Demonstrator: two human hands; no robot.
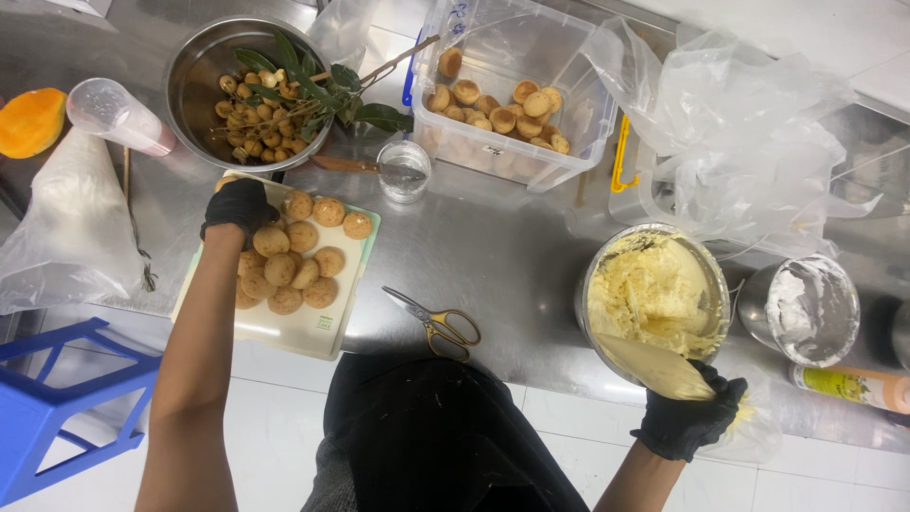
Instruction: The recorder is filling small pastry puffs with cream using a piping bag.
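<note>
From the head view I see my left hand [239, 208], in a black glove, resting at the far end of a white cutting board [318, 332] that carries a heap of round golden pastry shells [289, 261]. The fingers are curled down over the shell nearest the board's top left corner, but I cannot tell whether they actually clench it or only lie on it.

My right hand [687, 415], also gloved in black, is closed around the handle end of a pale flat scraper [654, 367]. The scraper's blade angles up and left, its tip over the near rim of a steel bowl of yellow cream [654, 289]. Just under this hand a clear piping bag [749, 422] with a smear of the same yellow shows at the counter's edge.

Between the two hands, a pair of scissors with yellow handles [438, 322] lies on the steel counter [493, 246], blades pointing toward the board. Beyond the board stands a steel bowl of small brown fruit on leafy stems [261, 104], and to its right a clear plastic tub [512, 104] holds more shells. A small glass [404, 171] stands between them. To the right of the cream bowl is a metal cup of white cream [801, 308], near crumpled clear plastic bags [749, 123].
</note>
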